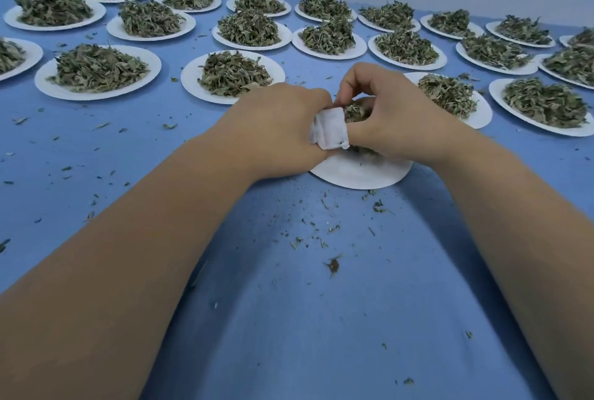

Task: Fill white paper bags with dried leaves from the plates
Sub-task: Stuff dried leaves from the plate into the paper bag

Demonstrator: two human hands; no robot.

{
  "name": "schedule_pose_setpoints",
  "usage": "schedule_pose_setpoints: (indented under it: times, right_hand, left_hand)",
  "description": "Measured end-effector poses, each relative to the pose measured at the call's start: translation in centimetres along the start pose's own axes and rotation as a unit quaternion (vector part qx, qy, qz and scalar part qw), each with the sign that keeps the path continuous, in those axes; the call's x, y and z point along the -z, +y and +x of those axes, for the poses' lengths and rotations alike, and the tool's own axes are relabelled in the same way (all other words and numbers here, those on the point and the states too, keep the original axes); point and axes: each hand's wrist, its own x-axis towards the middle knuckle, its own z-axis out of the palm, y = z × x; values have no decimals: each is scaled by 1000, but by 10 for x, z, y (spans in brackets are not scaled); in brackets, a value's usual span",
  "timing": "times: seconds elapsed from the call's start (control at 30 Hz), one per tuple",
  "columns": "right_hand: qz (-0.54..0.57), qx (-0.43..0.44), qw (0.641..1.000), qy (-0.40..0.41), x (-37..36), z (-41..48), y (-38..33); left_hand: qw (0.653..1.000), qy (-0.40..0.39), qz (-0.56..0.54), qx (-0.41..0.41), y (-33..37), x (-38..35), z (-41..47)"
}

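Two forearms reach in: left hand (279, 123) grips one crumpled white paper bag (331, 129) above the nearest plate (360, 174), right hand (395, 116) pinches dried leaves (355, 112) at its mouth (roughly twenty heaped plates (193, 86) lie beyond).

The left grip (279, 123) and right grip (395, 113) hide most of the near plate (360, 174), the mouth of the white paper bag (331, 129) and all but a glimpse of the dried leaves (353, 112) the right one pinches (the bag's fill cannot be told). The leftmost plate (33, 55) and rightmost plate (564, 41) run off the edges.
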Motion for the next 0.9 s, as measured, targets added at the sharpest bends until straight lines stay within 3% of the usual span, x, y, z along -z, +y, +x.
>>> schedule_pose_setpoints:
  times: [0.2, 0.37, 0.43, 0.57, 0.9]
  right_hand:
    - [64, -29, 993, -96, 23, -10, 8]
    - [116, -36, 987, -102, 39, -18, 6]
    - [69, -31, 992, -101, 46, -22, 5]
    - [-132, -38, 981, -138, 49, -29, 2]
    - [-133, 2, 990, -38, 34, -22, -1]
  left_hand:
    - [1000, -6, -9, 14, -2, 2, -1]
    - [1000, -16, -10, 17, -3, 3, 0]
    - [1000, -14, -4, 18, -2, 3, 0]
    - [1000, -13, 11, 23, -1, 2, 0]
    - [999, -20, 22, 12, 2, 1, 2]
